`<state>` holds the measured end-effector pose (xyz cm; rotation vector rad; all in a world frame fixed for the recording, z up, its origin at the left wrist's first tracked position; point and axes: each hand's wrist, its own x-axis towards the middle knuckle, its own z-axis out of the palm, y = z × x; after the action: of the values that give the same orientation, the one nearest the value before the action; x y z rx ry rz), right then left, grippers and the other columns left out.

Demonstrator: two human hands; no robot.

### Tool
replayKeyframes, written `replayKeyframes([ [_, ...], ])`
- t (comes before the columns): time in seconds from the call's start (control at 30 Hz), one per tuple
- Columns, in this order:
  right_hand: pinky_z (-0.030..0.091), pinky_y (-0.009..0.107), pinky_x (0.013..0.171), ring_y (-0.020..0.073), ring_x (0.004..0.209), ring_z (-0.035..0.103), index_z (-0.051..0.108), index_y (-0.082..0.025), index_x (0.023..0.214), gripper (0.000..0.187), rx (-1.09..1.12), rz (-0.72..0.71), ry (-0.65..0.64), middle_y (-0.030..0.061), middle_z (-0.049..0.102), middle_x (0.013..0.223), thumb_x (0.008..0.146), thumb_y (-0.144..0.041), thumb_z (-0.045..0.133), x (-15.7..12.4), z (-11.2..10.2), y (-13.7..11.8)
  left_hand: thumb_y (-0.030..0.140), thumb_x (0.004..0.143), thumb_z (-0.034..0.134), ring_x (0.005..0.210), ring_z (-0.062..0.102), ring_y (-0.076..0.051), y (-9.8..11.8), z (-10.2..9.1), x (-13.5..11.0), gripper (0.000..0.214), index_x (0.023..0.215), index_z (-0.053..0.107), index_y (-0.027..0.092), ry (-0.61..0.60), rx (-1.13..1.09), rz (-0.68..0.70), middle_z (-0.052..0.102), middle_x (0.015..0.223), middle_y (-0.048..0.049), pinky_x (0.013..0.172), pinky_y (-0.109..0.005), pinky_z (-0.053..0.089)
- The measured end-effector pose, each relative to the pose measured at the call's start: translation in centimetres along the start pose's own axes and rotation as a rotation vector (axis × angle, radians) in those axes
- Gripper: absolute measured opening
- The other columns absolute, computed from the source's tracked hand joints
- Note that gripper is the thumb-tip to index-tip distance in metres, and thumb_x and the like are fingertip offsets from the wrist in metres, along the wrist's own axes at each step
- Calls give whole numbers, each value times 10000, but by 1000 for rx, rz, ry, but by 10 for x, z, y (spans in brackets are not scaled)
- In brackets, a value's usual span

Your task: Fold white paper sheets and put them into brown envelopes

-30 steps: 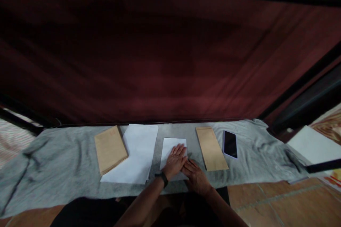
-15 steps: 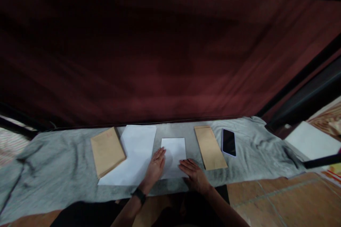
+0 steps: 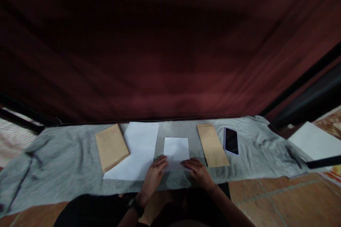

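A small white sheet of paper [image 3: 176, 147], seemingly folded, lies in front of me on the grey cloth. Its near part looks shaded and slightly raised. My left hand [image 3: 157, 172], with a dark band at the wrist, has its fingers closed on the near left corner. At the near right corner, my right hand [image 3: 196, 171] holds the paper with fingers bent over it; the thumbs are mostly hidden. To the left lie larger white sheets [image 3: 142, 149], partly covered by a stack of brown envelopes [image 3: 112, 145]. On the right rests a long brown envelope [image 3: 213, 145].
A phone [image 3: 231, 141] lies to the right of the long envelope. The grey cloth [image 3: 255, 159] is wrinkled at both sides. Behind it hangs a dark red fabric panel [image 3: 170, 78]. A white flat object [image 3: 317, 140] sits at the far right, above the tiled floor [image 3: 282, 191].
Both hands have slid from the middle of the small sheet to its near corners and closed on them. The sheet's near edge now appears raised. The view has shifted slightly.
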<state>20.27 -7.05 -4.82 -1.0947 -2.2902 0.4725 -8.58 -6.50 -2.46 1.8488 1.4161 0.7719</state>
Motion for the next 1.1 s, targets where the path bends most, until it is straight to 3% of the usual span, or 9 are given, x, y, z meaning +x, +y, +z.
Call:
replayKeyframes([
  [0.13,509,439,1051,222,1187,638,654,-286,1301,495,46,124,40,41,705,1264,886,-93,465,3,-2,1,32,705,564,1207,631,-251,4,0,14,423,993,762,270,61,23,-27,734,1211,-40,1117,-469,460],
  [0.27,531,446,1004,250,1124,662,680,-290,1243,377,67,242,71,46,727,1192,976,-219,424,13,1,2,256,823,610,1001,702,-261,10,-4,25,155,887,752,260,138,-39,-143,777,991,-55,983,-412,529],
  [0.4,575,454,876,282,940,705,709,-251,1047,293,30,392,222,90,750,973,1007,-318,426,26,12,4,349,856,586,881,712,-255,13,-1,34,179,857,732,246,174,-46,-192,773,904,-61,866,-371,537],
  [0.67,574,377,728,271,808,729,605,-209,1243,334,28,528,331,86,754,919,1008,-350,413,48,23,9,346,876,542,736,669,-206,18,9,51,209,807,677,203,266,-38,-246,732,793,-47,743,-319,504],
  [0.73,576,364,740,258,818,731,625,-213,1209,326,63,516,342,81,754,931,997,-338,411,51,23,11,346,870,542,713,663,-202,19,8,51,214,791,678,200,267,-52,-252,723,759,-37,728,-317,509],
  [0.9,592,369,811,240,929,721,692,-216,1059,268,163,420,321,77,756,1006,953,-302,461,40,14,16,336,818,607,825,714,-238,14,-1,35,175,805,738,221,191,-125,-233,771,833,-43,798,-353,567],
  [0.97,571,416,907,249,1022,705,714,-238,1000,220,181,374,293,72,759,1049,910,-245,514,28,9,16,259,798,608,971,717,-255,9,-5,24,166,829,771,248,117,-131,-164,787,970,-51,926,-397,557],
  [1.1,485,489,1044,249,1205,627,734,-279,936,283,119,221,161,38,742,1168,848,-112,524,1,-1,12,102,763,555,1260,603,-260,-1,-7,3,371,955,797,308,-76,-40,18,725,1243,-29,1113,-467,449],
])
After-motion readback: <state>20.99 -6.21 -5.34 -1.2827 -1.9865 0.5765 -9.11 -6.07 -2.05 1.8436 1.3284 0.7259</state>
